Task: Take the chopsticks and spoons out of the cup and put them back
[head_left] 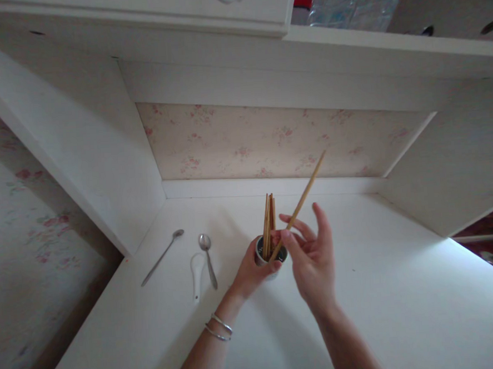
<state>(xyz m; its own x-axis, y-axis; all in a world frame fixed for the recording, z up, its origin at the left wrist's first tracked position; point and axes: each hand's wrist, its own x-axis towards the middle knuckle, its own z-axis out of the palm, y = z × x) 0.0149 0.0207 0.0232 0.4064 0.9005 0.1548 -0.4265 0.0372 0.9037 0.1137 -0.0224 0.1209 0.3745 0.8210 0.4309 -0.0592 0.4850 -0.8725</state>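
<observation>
My left hand point(255, 270) is wrapped round a dark-mouthed cup point(259, 250) on the white tabletop. Several wooden chopsticks point(269, 216) stand upright in that cup. Between thumb and fingertips, my right hand point(313, 258) pinches one chopstick point(307, 189), which slants up to the right. Its lower end is at the cup's mouth; whether it is inside the rim I cannot tell. The other fingers of my right hand are spread.
Left of the cup lie a metal spoon point(205, 242), a white ceramic spoon point(196, 271) and a long-handled metal spoon point(163, 256). A cabinet point(144, 15) with a shelf of plastic bottles point(338, 1) hangs above. Side panels point(88, 133) bound the tabletop point(388, 309).
</observation>
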